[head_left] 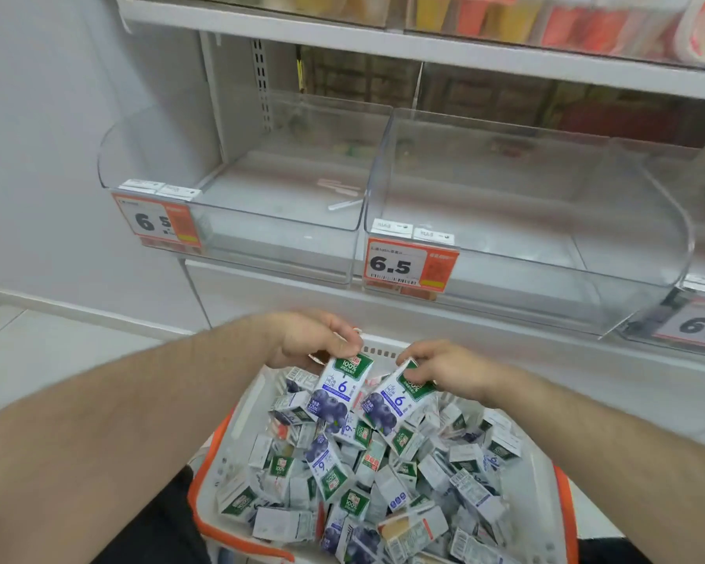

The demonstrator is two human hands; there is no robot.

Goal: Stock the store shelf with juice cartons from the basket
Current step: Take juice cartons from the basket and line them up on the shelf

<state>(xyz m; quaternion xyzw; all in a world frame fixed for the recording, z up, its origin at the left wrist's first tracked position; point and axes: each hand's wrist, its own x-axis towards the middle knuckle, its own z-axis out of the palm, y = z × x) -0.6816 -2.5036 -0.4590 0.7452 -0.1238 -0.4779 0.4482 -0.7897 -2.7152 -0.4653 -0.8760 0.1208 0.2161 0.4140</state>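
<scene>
A white basket (237,425) with orange trim sits low in front of me, piled with several small blueberry juice cartons (334,474). My left hand (314,337) pinches the top of one carton (338,390) above the pile. My right hand (444,370) pinches the top of a second carton (391,403) just beside it. Both cartons hang upright, fronts toward me, over the far end of the basket. Above stands the shelf with two clear plastic bins: a left bin (277,209) and a right bin (538,221), neither holding cartons.
Price tags reading 6.5 hang on the left bin (155,219) and the right bin (410,264). A further bin with a tag (696,325) is at the right edge. An upper shelf (424,42) carries colourful packs. A white wall and floor lie to the left.
</scene>
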